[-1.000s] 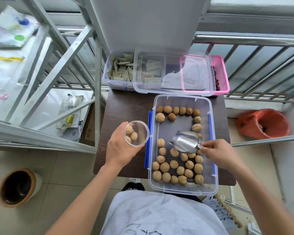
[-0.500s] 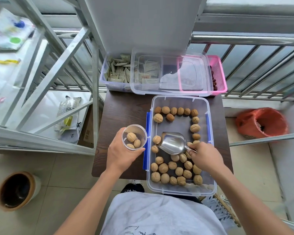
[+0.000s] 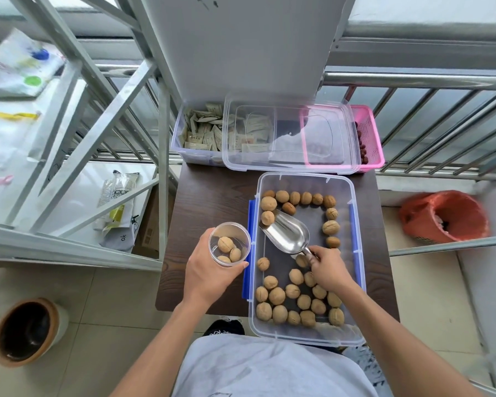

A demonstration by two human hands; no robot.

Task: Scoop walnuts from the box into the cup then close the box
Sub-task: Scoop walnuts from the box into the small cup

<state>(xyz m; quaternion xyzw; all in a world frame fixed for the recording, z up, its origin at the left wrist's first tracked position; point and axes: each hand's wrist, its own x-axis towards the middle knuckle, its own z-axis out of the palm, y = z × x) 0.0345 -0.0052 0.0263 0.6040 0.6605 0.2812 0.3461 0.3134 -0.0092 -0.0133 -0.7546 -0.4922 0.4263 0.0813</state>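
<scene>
Since before, scoop (image 3: 287,234) has slid toward 11 o'clock, right hand (image 3: 328,270) gripping it; left hand (image 3: 209,272) grips cup (image 3: 229,243) holding three walnuts; box (image 3: 352,336) not yet closed

Dark wood-grain tabletop (image 3: 209,196), small, rectangular. On it: open clear box (image 3: 358,253) with blue latches, right half, walnuts (image 3: 277,296) inside, near edge overhanging. Far edge: clear tub of sachets (image 3: 201,133), pink basket (image 3: 370,133), clear lid (image 3: 289,159) lying across both.
</scene>
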